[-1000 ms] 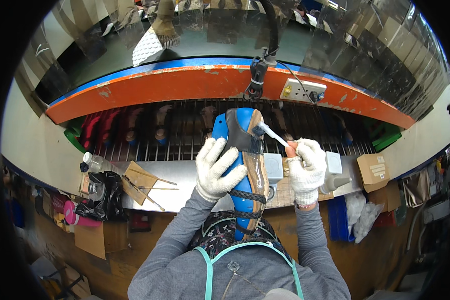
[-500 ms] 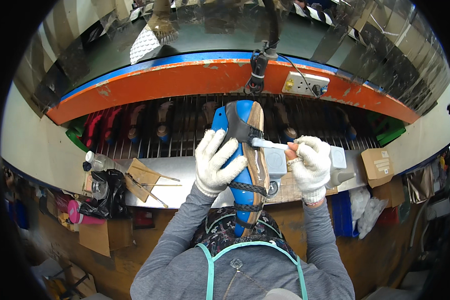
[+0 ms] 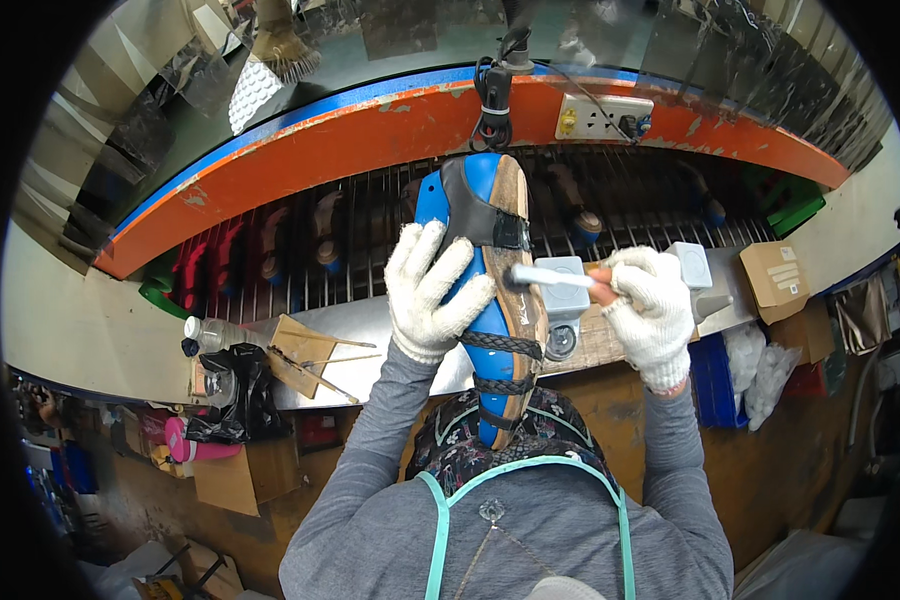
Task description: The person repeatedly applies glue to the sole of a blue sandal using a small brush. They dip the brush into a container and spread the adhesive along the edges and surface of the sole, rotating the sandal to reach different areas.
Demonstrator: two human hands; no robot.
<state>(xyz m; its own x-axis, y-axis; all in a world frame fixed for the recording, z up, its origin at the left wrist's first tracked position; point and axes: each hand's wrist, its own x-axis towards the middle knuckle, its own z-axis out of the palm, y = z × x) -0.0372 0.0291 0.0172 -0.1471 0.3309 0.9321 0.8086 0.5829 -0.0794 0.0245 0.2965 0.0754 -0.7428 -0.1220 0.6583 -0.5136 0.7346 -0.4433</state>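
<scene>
A strappy sandal (image 3: 526, 312) on a blue shoe last (image 3: 488, 322) lies lengthwise before the person, toe toward the roller rack (image 3: 365, 255) and heel at the lap, its brown sole face (image 3: 511, 190) turned up. The gloved left hand (image 3: 425, 312) lies along the last's left side, fingers spread and uncurled, seemingly steadying it. The gloved right hand (image 3: 653, 315) grips a white-handled brush (image 3: 552, 277) between thumb and fingers, its dark bristles on the sole face just below the wide black strap (image 3: 468, 210). That strap's end is already folded over the edge onto the brown surface, where it looks glossy and dark, so brushing there appears done, at least in part. The braided straps (image 3: 503, 344) already cross the heel half, and pale marks show on the sole face near the bristles. No outsole covers that face. The stretch toward the heel looks drier and is probably left to brush, though how much of it is coated cannot be told. One grey square container (image 3: 564, 292) stands just beyond the sandal's right edge.
</scene>
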